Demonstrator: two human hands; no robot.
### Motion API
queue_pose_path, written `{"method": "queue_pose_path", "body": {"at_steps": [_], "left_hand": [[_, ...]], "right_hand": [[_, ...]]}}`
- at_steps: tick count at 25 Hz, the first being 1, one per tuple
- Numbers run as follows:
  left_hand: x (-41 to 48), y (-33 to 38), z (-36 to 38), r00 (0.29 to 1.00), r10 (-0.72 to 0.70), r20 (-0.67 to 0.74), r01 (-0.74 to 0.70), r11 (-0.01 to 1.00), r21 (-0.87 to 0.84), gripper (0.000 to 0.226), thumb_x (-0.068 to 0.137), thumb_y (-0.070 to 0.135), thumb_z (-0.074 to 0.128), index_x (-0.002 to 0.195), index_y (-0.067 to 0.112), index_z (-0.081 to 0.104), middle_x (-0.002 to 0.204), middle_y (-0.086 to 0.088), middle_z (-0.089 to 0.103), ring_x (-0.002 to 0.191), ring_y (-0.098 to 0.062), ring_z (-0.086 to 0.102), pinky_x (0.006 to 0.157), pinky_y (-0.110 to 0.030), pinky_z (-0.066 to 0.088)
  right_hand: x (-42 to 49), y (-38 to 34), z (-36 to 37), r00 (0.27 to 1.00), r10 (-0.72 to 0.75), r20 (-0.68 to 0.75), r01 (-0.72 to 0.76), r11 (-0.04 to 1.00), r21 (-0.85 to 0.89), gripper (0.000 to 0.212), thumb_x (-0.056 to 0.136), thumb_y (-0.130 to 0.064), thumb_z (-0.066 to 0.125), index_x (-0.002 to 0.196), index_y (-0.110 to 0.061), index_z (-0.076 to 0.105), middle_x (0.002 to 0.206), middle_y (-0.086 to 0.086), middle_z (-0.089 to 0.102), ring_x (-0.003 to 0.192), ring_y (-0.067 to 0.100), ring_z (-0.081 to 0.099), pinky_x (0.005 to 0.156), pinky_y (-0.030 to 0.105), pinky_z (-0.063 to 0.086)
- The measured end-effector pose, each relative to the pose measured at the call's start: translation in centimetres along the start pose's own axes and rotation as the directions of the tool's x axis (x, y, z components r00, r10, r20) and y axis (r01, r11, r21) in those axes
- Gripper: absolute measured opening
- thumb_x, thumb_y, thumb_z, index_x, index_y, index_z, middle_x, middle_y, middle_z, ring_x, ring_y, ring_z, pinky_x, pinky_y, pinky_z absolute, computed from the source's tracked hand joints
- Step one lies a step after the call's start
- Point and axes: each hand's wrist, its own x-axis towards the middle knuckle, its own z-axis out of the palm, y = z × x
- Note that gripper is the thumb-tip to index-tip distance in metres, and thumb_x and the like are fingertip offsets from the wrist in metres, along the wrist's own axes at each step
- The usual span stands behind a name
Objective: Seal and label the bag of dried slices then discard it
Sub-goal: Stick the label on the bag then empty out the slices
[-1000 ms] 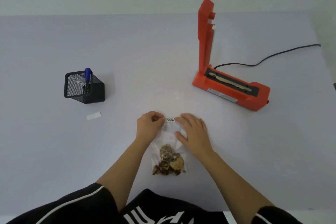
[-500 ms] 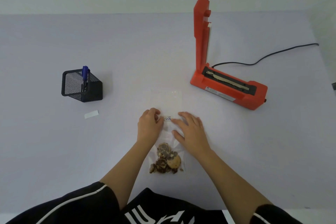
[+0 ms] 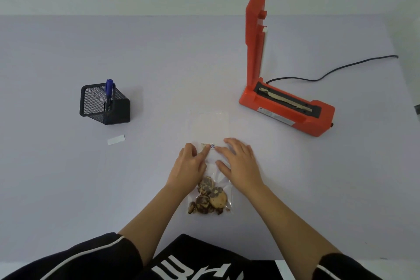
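A clear plastic bag (image 3: 210, 125) lies flat on the table in front of me, with brown dried slices (image 3: 210, 199) bunched at its near end. A small white label (image 3: 208, 145) with writing sits across the bag's middle. My left hand (image 3: 189, 165) rests on the bag's left side, its forefinger pressing on the label. My right hand (image 3: 238, 161) lies flat, fingers spread, on the bag's right side, with fingertips at the label's right end. Neither hand grips anything.
An orange heat sealer (image 3: 286, 107) stands at the right with its arm raised upright and a black cable (image 3: 336, 70) trailing to the right. A black mesh pen holder (image 3: 103, 104) with a blue pen (image 3: 109, 88) stands at the left, a white paper strip (image 3: 116, 140) near it.
My left forefinger has slid rightward onto the label, and more of the label shows to its left. The right hand has stayed flat on the bag.
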Motion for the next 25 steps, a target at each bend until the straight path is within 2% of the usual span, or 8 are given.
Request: {"method": "queue_pose_path", "body": {"at_steps": [4, 8, 13, 15, 18, 19, 22, 25], "left_hand": [[0.2, -0.1, -0.4, 0.999, -0.032, 0.012, 0.032, 0.999, -0.038, 0.043, 0.083, 0.022, 0.043, 0.119, 0.01, 0.063, 0.08, -0.014, 0.048, 0.059, -0.019, 0.041, 0.052, -0.023, 0.039], [0.4, 0.0, -0.4, 0.997, -0.068, 0.044, 0.069, 0.997, -0.035, 0.046, 0.083, 0.022, 0.046, 0.124, 0.004, 0.058, 0.083, -0.015, 0.049, 0.064, -0.027, 0.05, 0.054, -0.032, 0.048], [0.0, -0.1, -0.3, 0.993, -0.109, 0.048, 0.099, 0.979, 0.177, 0.055, 0.083, 0.033, 0.035, 0.125, 0.005, 0.057, 0.079, -0.011, 0.053, 0.059, -0.024, 0.054, 0.049, -0.033, 0.045], [0.0, 0.1, -0.7, 0.984, -0.147, 0.096, 0.123, 0.968, 0.219, 0.057, 0.086, 0.036, 0.031, 0.132, 0.01, 0.051, 0.086, -0.01, 0.054, 0.067, -0.024, 0.056, 0.056, -0.033, 0.041], [-0.1, -0.1, -1.0, 0.976, -0.168, 0.141, 0.138, 0.971, 0.197, 0.052, 0.094, 0.034, 0.04, 0.143, 0.019, 0.035, 0.098, -0.008, 0.052, 0.081, -0.024, 0.055, 0.067, -0.034, 0.041], [-0.1, -0.2, -1.1, 0.982, -0.144, 0.126, 0.119, 0.975, 0.189, 0.051, 0.094, 0.033, 0.042, 0.143, 0.02, 0.036, 0.095, -0.008, 0.052, 0.079, -0.023, 0.056, 0.066, -0.034, 0.043], [-0.3, -0.5, -0.9, 0.996, -0.043, 0.078, 0.022, 0.966, 0.258, 0.045, 0.088, 0.033, 0.04, 0.129, 0.021, 0.055, 0.076, -0.005, 0.052, 0.057, -0.02, 0.054, 0.048, -0.031, 0.041], [-0.5, -1.0, -0.5, 0.997, 0.056, 0.058, -0.072, 0.94, 0.334, 0.046, 0.085, 0.033, 0.038, 0.125, 0.023, 0.058, 0.07, -0.004, 0.05, 0.052, -0.018, 0.049, 0.042, -0.029, 0.039]], "right_hand": [[0.0, -0.2, -0.2, 1.0, 0.001, 0.019, -0.001, 1.0, -0.005, 0.037, 0.091, -0.034, 0.054, 0.127, -0.027, 0.052, 0.142, 0.004, 0.041, 0.135, 0.023, 0.031, 0.111, 0.045, 0.024], [0.1, -0.4, -0.5, 0.999, 0.008, 0.04, -0.007, 1.0, -0.019, 0.041, 0.091, -0.035, 0.052, 0.131, -0.027, 0.047, 0.143, 0.004, 0.039, 0.135, 0.023, 0.029, 0.112, 0.047, 0.023], [0.6, -1.0, -0.7, 0.994, 0.008, 0.109, 0.004, 0.993, -0.114, 0.052, 0.092, -0.036, 0.049, 0.142, -0.031, 0.033, 0.145, 0.007, 0.034, 0.135, 0.028, 0.026, 0.112, 0.052, 0.023], [0.5, -1.1, -0.7, 0.991, 0.03, 0.129, -0.011, 0.989, -0.149, 0.053, 0.093, -0.037, 0.046, 0.143, -0.031, 0.03, 0.147, 0.007, 0.03, 0.137, 0.027, 0.021, 0.114, 0.051, 0.019], [0.0, -1.2, -0.5, 0.988, 0.058, 0.141, -0.036, 0.987, -0.155, 0.055, 0.096, -0.039, 0.037, 0.147, -0.031, 0.017, 0.152, 0.004, 0.022, 0.141, 0.024, 0.013, 0.115, 0.049, 0.01], [0.0, -1.2, -0.4, 0.987, 0.066, 0.148, -0.041, 0.985, -0.166, 0.055, 0.096, -0.041, 0.03, 0.147, -0.032, 0.012, 0.153, 0.004, 0.019, 0.143, 0.023, 0.01, 0.115, 0.049, 0.007], [-0.3, -1.3, 0.1, 0.986, 0.074, 0.148, -0.043, 0.979, -0.197, 0.063, 0.086, -0.047, 0.003, 0.147, -0.033, 0.008, 0.155, 0.004, 0.015, 0.144, 0.023, 0.006, 0.115, 0.051, 0.003], [-0.4, -1.5, 0.5, 0.989, 0.069, 0.134, -0.041, 0.98, -0.196, 0.066, 0.083, -0.046, -0.001, 0.147, -0.033, 0.008, 0.155, 0.004, 0.015, 0.144, 0.024, 0.005, 0.115, 0.051, 0.002]]}}
